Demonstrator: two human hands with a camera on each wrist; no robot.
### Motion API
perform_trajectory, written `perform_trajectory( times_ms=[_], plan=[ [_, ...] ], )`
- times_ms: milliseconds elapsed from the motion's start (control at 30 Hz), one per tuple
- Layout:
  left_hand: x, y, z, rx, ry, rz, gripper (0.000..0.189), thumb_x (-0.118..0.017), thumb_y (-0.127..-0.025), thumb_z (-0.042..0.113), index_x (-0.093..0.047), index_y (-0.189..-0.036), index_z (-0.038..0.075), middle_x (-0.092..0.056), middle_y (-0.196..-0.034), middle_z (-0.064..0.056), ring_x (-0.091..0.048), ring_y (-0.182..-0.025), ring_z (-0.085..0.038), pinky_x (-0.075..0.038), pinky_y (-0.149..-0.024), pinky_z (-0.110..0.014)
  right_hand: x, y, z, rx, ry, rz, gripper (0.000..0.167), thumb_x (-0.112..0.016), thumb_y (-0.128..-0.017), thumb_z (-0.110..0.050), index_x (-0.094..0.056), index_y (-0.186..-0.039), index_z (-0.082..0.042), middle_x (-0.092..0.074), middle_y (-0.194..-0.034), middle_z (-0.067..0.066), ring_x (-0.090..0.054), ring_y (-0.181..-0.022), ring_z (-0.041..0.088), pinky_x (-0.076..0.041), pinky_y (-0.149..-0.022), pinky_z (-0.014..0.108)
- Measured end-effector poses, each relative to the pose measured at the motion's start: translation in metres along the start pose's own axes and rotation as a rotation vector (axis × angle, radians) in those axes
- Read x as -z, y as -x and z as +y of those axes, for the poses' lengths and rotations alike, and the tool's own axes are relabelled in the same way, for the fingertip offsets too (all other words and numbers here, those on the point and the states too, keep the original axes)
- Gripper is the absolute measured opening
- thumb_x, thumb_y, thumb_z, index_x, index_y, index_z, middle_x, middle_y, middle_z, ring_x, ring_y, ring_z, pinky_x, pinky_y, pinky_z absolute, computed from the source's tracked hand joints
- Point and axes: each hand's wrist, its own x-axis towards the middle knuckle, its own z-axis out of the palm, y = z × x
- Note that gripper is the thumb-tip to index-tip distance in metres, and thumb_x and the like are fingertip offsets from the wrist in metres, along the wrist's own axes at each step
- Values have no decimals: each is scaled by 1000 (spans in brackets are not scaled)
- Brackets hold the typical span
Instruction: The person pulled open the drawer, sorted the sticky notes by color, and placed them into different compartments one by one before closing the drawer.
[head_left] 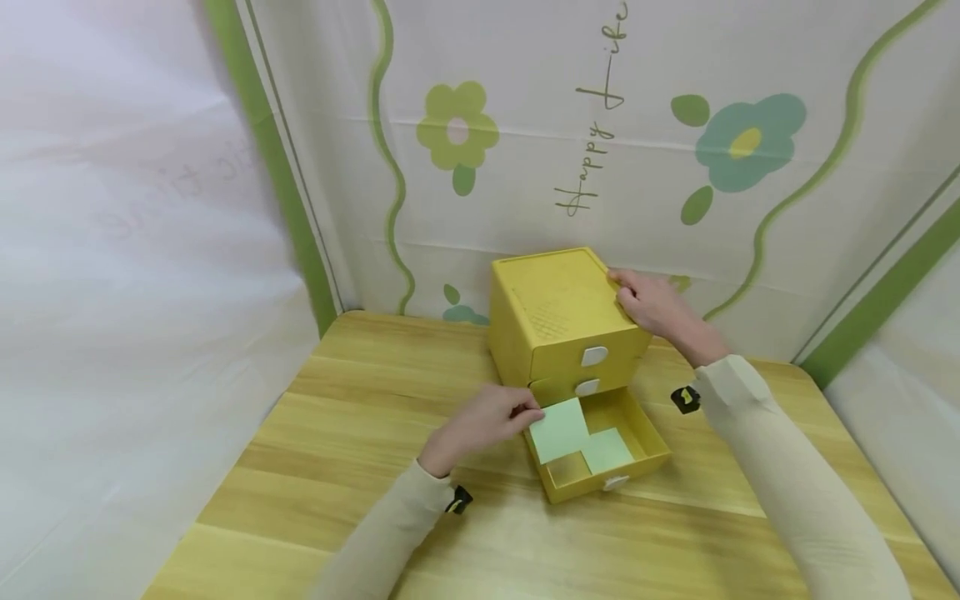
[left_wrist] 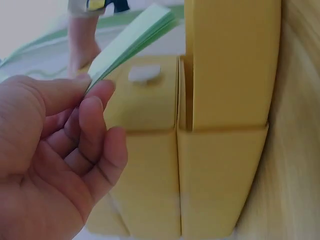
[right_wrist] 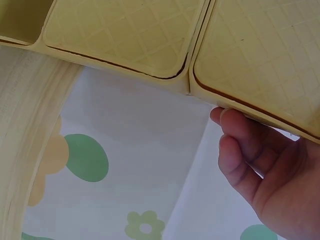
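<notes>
My left hand (head_left: 486, 419) pinches a pad of light green paper notes (head_left: 559, 429) between thumb and forefinger. In the left wrist view its stacked edges (left_wrist: 142, 42) show. The pad overlaps the left part of the pulled-out bottom drawer (head_left: 651, 454) of a yellow drawer box (head_left: 562, 292). A second light green note pad (head_left: 607, 451) lies inside that drawer. My right hand (head_left: 651, 304) grips the upper right edge of the box. In the right wrist view its curled fingers (right_wrist: 240, 145) are at the box's edge, with the thumb hidden.
The box stands on a wooden table (head_left: 360, 417), close to a white curtain (head_left: 525, 167) printed with flowers and lettering. The two upper drawers, with white pulls (head_left: 594, 356), are closed. Another white curtain (head_left: 135, 250) hangs on the left.
</notes>
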Motion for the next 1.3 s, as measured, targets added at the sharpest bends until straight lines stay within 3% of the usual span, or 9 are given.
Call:
perform_trajectory(
  times_ms=[200,567,900,1133,1300],
  plan=[
    [-19,-9,18,-47,-94,98,18,-58,-99,27,-68,-89,15,-57,-70,11,-41,-55,3,-35,-54,-9,-1,1,1,6,2,-8,53,-27,-101,-23,-38,-150,-5,-40,-153,20,-47,-131,39,-39,-99,51],
    [-44,-18,34,-32,-185,184,17,-59,-99,23,-69,-90,13,-68,-75,6,-48,-59,3,-38,-56,-8,-5,0,0,-2,7,9,52,-29,-101,-21,-40,-149,-4,-42,-151,21,-40,-137,45,-35,-110,57],
    [-44,-15,30,-4,-274,118,16,-59,-98,23,-70,-89,15,-65,-74,9,-48,-58,4,-39,-54,-9,-5,0,-1,-4,-18,7,52,-28,-101,-21,-40,-149,-5,-41,-152,20,-40,-138,43,-36,-108,56],
    [-38,-17,31,-3,-305,37,22,-57,-98,20,-62,-77,17,-45,-59,12,-34,-49,2,-27,-46,-12,0,1,-1,1,-35,3,53,-26,-101,-22,-40,-149,-5,-40,-153,19,-42,-137,41,-39,-103,53],
    [-42,-17,33,-7,-320,5,25,-57,-95,18,-55,-71,20,-41,-56,13,-31,-47,3,-26,-44,-12,-1,1,2,3,-25,21,52,-28,-100,-21,-42,-147,-4,-43,-151,20,-51,-122,36,-40,-94,50]
  ],
)
